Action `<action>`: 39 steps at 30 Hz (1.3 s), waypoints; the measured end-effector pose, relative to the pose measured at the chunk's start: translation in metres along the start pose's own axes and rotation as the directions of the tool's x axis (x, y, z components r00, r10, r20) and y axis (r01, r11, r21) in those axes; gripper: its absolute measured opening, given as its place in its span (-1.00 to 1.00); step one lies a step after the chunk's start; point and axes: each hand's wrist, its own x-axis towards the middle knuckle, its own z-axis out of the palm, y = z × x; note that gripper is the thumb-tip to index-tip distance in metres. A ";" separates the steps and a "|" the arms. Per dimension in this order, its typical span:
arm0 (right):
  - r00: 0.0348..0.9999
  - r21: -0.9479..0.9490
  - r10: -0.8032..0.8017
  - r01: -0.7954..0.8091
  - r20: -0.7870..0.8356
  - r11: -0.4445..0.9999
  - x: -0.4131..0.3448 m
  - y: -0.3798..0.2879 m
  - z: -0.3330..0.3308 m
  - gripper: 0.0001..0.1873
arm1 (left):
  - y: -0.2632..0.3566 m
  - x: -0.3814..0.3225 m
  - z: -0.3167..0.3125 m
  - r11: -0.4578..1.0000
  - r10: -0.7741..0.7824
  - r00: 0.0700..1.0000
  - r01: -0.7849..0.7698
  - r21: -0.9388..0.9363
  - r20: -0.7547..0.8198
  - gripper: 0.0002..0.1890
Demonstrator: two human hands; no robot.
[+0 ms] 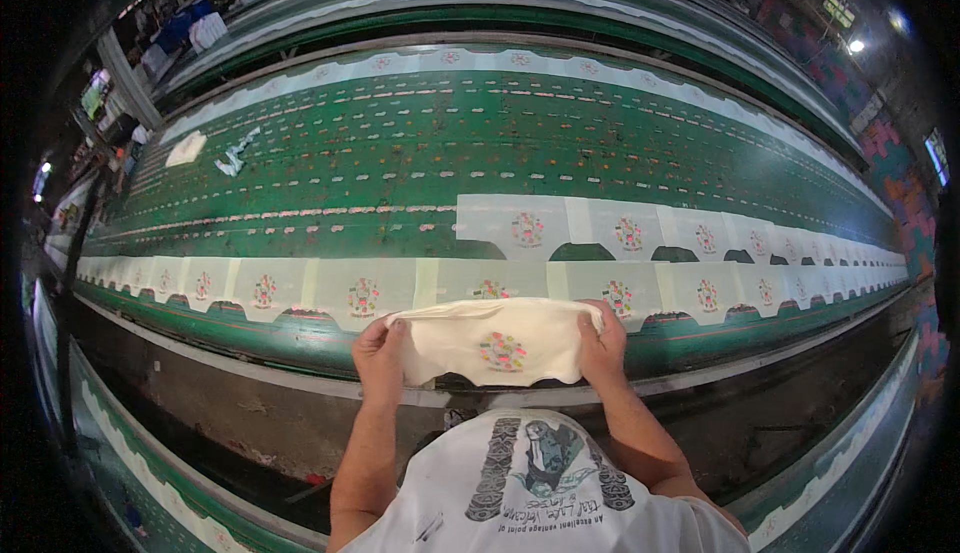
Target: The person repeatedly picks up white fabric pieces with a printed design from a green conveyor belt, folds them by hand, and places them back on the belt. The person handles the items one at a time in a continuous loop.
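Note:
My left hand [380,358] grips the left end of a cream fabric piece [450,343] between thumb and fingers. The piece's right end is pinched in my right hand [606,339]. It is held stretched above the near edge of a long green printing table [322,178], and a colourful round print shows on its front. Just beyond it, a row of printed pale fabric pieces [292,290] lies flat along the table. A second row [562,230] starts behind it and runs to the right.
A crumpled cream cloth [186,149] and a bluish scrap [238,152] lie at the table's far left. Another row of pieces [484,60] lines the far edge. More long tables stand beyond and behind me. A grey post [129,77] rises at the left.

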 end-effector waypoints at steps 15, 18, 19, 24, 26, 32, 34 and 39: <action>0.938 -0.029 0.046 -0.039 0.344 0.999 0.078 0.091 -0.161 -0.73 | -0.014 -0.037 0.145 0.988 0.123 0.992 -0.126 0.090 0.034 -0.80; 0.874 0.001 -0.165 0.185 0.456 0.983 0.102 0.079 -0.156 -0.67 | -0.011 -0.032 0.150 0.970 0.154 0.988 -0.156 0.187 0.022 -0.78; 0.828 -0.026 -0.211 0.262 0.519 0.965 0.111 0.082 -0.156 -0.64 | -0.013 -0.024 0.149 0.965 0.156 0.988 -0.156 0.212 0.017 -0.78; 0.683 -0.179 -0.108 0.336 0.723 0.925 0.166 0.083 -0.134 -0.71 | -0.010 0.037 0.154 0.953 0.120 0.993 -0.118 0.279 0.010 -0.77; 0.698 -0.270 -0.041 0.329 0.715 0.905 0.195 0.067 -0.119 -0.77 | -0.022 0.072 0.158 0.962 0.112 0.993 -0.115 0.247 0.026 -0.76; 0.750 -0.364 0.072 0.233 0.658 0.902 0.287 0.081 -0.059 -0.82 | -0.068 0.190 0.171 0.956 0.081 0.989 -0.111 0.273 0.120 -0.83; 0.744 -0.379 0.118 0.191 0.657 0.905 0.313 0.103 -0.040 -0.78 | -0.089 0.225 0.169 0.908 0.087 0.977 -0.158 0.388 0.194 -0.83; 0.737 -0.501 0.221 0.180 0.639 0.846 0.340 0.143 -0.006 -0.76 | -0.122 0.273 0.163 0.666 0.130 0.946 -0.305 0.681 0.297 -0.84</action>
